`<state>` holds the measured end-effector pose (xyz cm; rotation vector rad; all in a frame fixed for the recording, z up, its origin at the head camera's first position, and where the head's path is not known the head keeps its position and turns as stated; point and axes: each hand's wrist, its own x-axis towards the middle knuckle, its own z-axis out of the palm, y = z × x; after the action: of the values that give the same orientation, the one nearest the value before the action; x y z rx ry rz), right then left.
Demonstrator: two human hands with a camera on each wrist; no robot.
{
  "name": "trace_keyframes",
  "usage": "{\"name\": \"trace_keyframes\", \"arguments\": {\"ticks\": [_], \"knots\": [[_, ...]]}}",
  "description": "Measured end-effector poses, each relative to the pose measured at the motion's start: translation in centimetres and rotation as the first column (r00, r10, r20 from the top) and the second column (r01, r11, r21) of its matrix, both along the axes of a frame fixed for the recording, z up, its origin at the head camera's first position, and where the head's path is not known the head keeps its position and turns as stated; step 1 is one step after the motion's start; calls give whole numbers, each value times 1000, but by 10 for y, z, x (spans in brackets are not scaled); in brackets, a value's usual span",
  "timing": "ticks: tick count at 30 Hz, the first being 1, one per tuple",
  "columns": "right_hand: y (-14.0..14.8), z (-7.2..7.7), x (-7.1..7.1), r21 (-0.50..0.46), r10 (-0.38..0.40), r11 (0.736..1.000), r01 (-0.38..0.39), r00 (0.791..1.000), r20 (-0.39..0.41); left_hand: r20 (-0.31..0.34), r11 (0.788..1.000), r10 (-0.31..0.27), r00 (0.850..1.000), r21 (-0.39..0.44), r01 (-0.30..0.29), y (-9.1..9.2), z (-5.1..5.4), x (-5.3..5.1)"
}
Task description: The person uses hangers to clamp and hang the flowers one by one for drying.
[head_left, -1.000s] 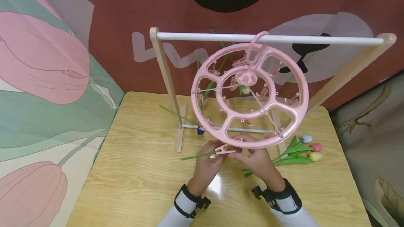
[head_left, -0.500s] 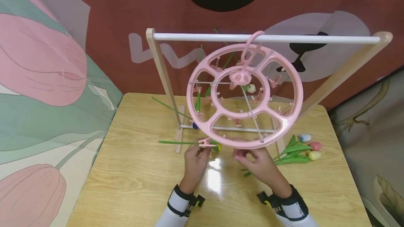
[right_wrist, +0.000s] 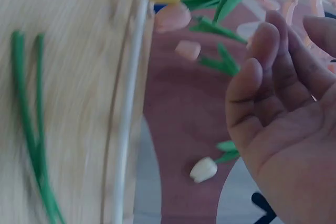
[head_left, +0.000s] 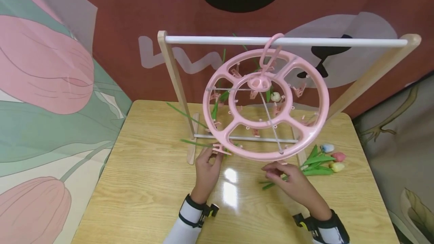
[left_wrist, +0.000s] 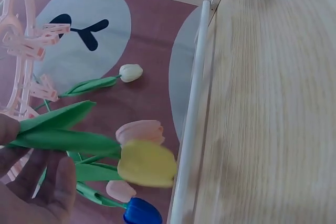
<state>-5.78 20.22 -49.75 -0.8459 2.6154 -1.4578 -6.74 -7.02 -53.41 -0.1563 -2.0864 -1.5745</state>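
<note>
The left hand (head_left: 207, 168) is at the near-left rim of the pink round clip hanger (head_left: 315, 133), beside a pink clip (head_left: 222, 149). In the left wrist view its thumb and fingers pinch the leafy stem of a yellow tulip (left_wrist: 147, 163), whose bloom points away from the hand. The right hand (head_left: 295, 182) is off the near-right rim, fingers loosely bent and holding nothing; the right wrist view shows its palm (right_wrist: 294, 135) bare. White (left_wrist: 130, 72), pink (left_wrist: 140, 131) and blue (left_wrist: 142, 212) tulips hang around the yellow one.
The hanger hooks over the white top bar (head_left: 339, 42) of a wooden-legged stand (head_left: 176, 82). A bunch of blue, pink and yellow tulips (head_left: 318, 161) lies on the table (head_left: 142, 183) at the right, its stems reaching under the right hand.
Both hands were together at the clip; the right hand has moved away to the right. The left hand and the tulip have shifted left and slightly up. The hanger has swung and turned a little.
</note>
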Motion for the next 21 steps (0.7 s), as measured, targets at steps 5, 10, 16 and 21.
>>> {"name": "trace_keyframes", "arguments": {"ticks": [5, 10, 16, 21], "knots": [[20, -7, 3, 77, -52, 996, 46, 996, 72, -27, 999, -25, 999, -27, 24, -2, -6, -6], [40, -12, 5, 187, -112, 978, 92, 989, 101, -54, 996, -36, 998, -89, 31, -3, -8, -9], [59, -14, 1, 384, -151, 916, 119, 987, 54, -45, 991, -26, 999, -130, 20, -2, -8, -9], [75, -22, -7, 516, -94, 840, 167, 982, -165, -1, 995, -23, 1000, -95, 22, 2, -9, -7]]}}
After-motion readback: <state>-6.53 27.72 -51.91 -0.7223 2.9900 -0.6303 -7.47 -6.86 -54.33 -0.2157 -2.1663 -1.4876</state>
